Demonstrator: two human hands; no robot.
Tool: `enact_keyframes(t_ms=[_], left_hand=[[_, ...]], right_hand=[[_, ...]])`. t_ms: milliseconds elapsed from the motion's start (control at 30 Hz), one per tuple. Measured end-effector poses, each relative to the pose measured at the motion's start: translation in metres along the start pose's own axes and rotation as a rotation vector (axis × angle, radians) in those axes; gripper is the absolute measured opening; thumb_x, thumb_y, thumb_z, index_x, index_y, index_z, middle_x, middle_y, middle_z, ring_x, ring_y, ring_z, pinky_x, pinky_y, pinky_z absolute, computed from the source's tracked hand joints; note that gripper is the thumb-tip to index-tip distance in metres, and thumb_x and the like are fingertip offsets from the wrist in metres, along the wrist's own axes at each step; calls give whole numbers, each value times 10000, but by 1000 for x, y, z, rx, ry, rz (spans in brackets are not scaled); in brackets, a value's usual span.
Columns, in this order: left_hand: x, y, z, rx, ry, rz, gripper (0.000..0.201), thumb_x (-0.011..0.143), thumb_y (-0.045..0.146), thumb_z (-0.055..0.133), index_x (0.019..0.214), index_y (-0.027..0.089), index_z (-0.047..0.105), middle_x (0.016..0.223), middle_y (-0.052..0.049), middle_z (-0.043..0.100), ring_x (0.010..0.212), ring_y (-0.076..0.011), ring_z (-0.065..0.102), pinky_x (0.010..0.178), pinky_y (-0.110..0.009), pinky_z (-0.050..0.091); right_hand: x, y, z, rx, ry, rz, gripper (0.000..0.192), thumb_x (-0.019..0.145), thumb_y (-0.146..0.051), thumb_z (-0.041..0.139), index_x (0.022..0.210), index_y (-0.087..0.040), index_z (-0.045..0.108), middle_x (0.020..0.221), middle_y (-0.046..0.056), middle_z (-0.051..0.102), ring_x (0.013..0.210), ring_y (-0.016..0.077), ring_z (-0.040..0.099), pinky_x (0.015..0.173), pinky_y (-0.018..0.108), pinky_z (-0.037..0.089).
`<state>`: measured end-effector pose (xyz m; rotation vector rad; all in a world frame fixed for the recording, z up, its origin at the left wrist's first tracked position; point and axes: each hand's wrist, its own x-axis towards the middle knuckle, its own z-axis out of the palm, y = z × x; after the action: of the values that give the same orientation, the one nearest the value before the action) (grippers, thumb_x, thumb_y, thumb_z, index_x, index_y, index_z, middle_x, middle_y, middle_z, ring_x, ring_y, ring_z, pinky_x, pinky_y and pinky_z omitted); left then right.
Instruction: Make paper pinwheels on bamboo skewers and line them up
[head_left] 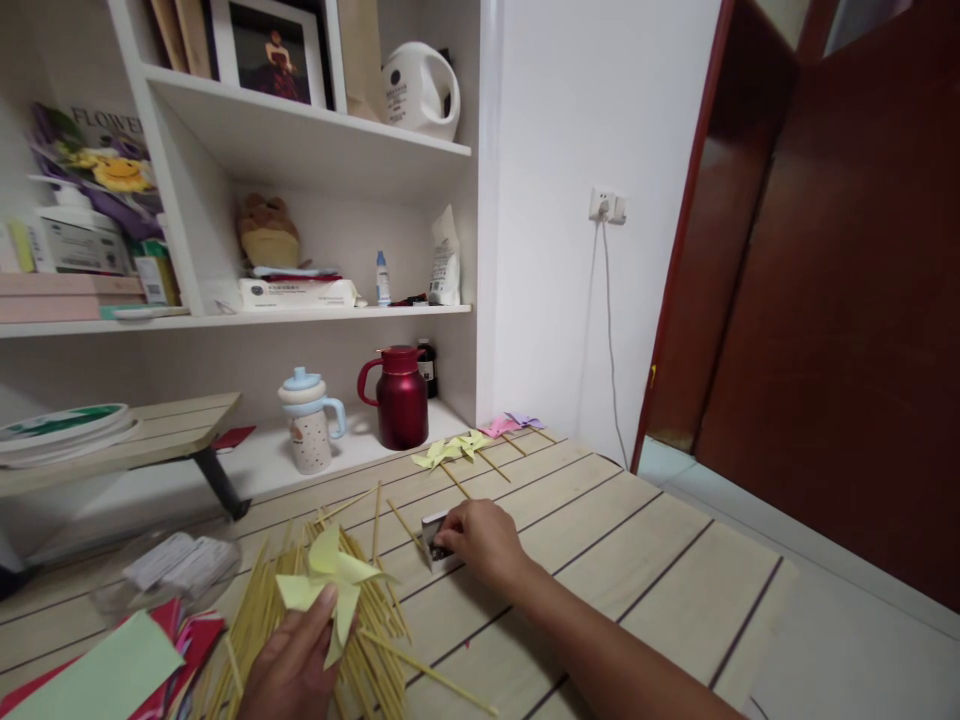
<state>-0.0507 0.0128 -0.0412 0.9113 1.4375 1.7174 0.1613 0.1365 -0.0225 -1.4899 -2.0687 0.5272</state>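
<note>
A pale yellow paper pinwheel (327, 556) is pinched at its centre by my left hand (294, 655), thumb on top, above a loose pile of thin wooden sticks (375, 660). My right hand (480, 535) reaches into a small open box (442, 567) holding small dark items. Its fingertips are closed together inside the box, and what they grip, if anything, is hidden. Beyond the box lie pinwheels on sticks: yellow ones (441, 454), a pink one (501, 428) and a purple one (525, 420).
Coloured paper sheets (105, 670) lie front left, beside a clear plastic container (225, 560) with white packets. Behind stand a low slatted stand (187, 410), a tumbler (311, 440) and a red jug (403, 400). White shelves (315, 130) rise at the back; the slatted table (645, 570) ends at right.
</note>
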Motion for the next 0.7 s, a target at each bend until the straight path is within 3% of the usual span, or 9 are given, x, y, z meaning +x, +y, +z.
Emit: enact_keyframes(t_ms=[167, 333, 433, 567, 700], left_hand=[[-4, 0, -3, 47, -28, 25, 471, 386, 342, 905, 827, 224, 792, 968, -51, 773, 1012, -304, 671, 1061, -412, 451], [-4, 4, -9, 109, -14, 57, 409, 429, 290, 895, 823, 248, 794, 1102, -43, 762, 1289, -331, 527, 1185, -393, 270], [-4, 7, -7, 112, -4, 49, 382, 440, 282, 891, 807, 239, 796, 1074, -47, 770, 1259, -324, 553, 1157, -376, 331], [-7, 11, 6, -43, 20, -75, 260, 555, 380, 841, 755, 227, 775, 914, -35, 785, 994, -284, 695, 946, -353, 541], [-12, 18, 9, -127, -5, -106, 338, 494, 334, 887, 785, 219, 758, 874, -30, 782, 969, -272, 709, 856, -306, 574]], right_hand=[[-3, -10, 5, -158, -47, -48, 130, 779, -288, 687, 802, -304, 813, 861, 13, 809, 857, 231, 702, 641, 270, 384], [0, -15, 10, -227, -72, -40, 195, 747, -187, 656, 802, -283, 817, 875, 43, 812, 851, 256, 715, 611, 283, 376], [0, -18, 12, -222, -65, -25, 229, 736, -146, 628, 792, -266, 815, 881, 60, 811, 849, 260, 717, 612, 284, 379], [0, -14, 10, -158, -31, -7, 220, 750, -145, 613, 767, -257, 801, 855, 51, 806, 844, 239, 711, 616, 273, 373], [5, -3, 7, -41, 2, 21, 176, 806, -218, 607, 780, -222, 780, 818, 42, 796, 772, 196, 699, 583, 251, 364]])
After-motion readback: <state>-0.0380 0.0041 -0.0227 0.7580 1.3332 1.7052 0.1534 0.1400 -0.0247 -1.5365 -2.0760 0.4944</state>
